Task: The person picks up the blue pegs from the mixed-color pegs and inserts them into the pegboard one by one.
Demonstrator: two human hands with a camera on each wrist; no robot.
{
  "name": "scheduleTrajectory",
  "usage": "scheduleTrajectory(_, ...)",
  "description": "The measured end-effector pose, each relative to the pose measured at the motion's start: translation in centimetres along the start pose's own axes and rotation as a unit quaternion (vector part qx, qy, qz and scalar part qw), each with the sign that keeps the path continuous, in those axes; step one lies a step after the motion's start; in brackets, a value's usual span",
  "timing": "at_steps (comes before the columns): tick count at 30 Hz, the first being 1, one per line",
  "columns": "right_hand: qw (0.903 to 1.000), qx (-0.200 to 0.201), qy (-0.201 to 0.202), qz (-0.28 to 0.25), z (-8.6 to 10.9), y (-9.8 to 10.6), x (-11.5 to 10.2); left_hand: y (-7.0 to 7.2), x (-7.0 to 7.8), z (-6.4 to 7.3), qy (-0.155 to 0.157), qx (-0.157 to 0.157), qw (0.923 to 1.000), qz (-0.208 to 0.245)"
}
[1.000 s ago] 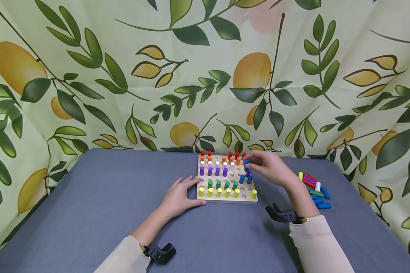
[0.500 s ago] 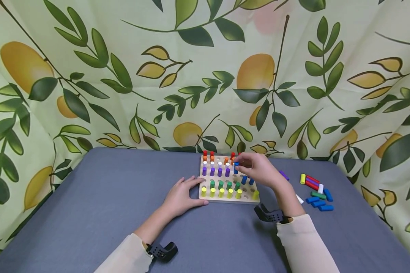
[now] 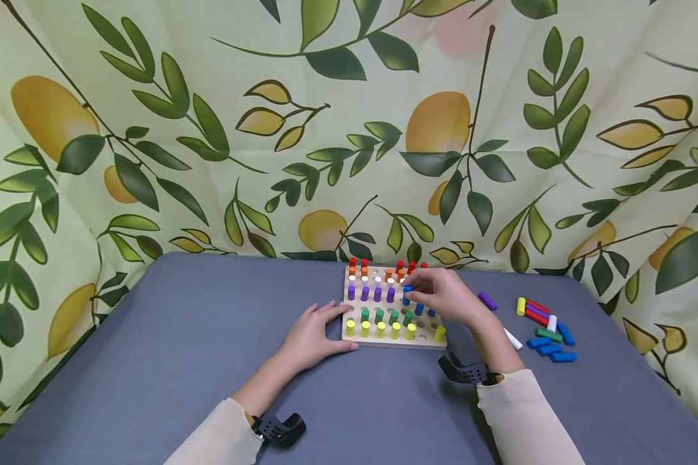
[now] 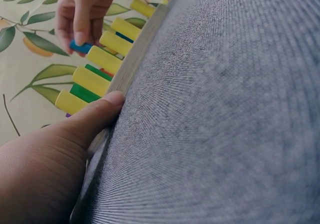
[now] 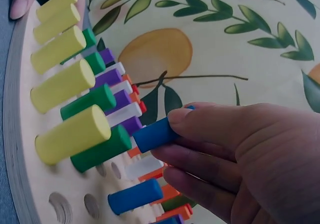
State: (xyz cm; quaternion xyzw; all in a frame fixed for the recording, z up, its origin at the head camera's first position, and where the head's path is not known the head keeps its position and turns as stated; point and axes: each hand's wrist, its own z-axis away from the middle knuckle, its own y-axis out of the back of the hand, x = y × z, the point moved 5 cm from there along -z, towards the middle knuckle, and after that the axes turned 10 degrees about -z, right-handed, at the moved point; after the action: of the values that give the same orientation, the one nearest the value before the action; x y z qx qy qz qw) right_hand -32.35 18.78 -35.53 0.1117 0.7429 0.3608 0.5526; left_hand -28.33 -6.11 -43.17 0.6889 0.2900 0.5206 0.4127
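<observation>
A wooden pegboard [image 3: 397,345] with rows of coloured pegs lies on the table. My right hand [image 3: 446,298] pinches a blue peg [image 5: 154,135] between thumb and fingers, over the board beside the end of the purple row. Whether that peg's lower end is inside a hole is hidden. My left hand [image 3: 309,334] rests at the board's near left corner, thumb against the front edge, fingers extended along the left side. Yellow pegs [image 4: 91,80] line the nearest row, with green pegs [image 5: 90,104] behind. Another blue peg [image 5: 136,196] stands in the board close under my right fingers.
Right of the board, loose pegs lie on the grey-blue table [image 3: 209,342]: several blue pegs [image 3: 549,349], a green peg [image 3: 549,334], a yellow peg [image 3: 520,306], a purple peg [image 3: 487,301], a white peg [image 3: 513,339] and more. A leaf-patterned cloth [image 3: 349,194] hangs behind.
My right hand has carried the blue peg left from the board's right side, then slightly down and nearer. Loose purple and white pegs have come out from behind the right arm. The left hand stays.
</observation>
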Motion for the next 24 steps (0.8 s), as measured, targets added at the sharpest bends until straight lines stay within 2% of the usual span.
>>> scheduleTrajectory(10, 0.9997, -0.022, -0.002, -0.006, -0.3, -0.7, 1.1, 0.3, -0.2, 0.3, 0.009, 0.001, 1.0000, -0.002)
scheduleTrajectory(17, 0.9992, -0.033, -0.018, 0.010, -0.2, -1.3, 1.7, 0.1, 0.0, 0.2, 0.001, -0.004, 1.0000, -0.005)
scheduleTrajectory(24, 0.9993, -0.034, -0.013, 0.012, -0.1, -1.4, 1.6, 0.0, -0.1, 0.0, -0.001, 0.000, 1.0000, -0.004)
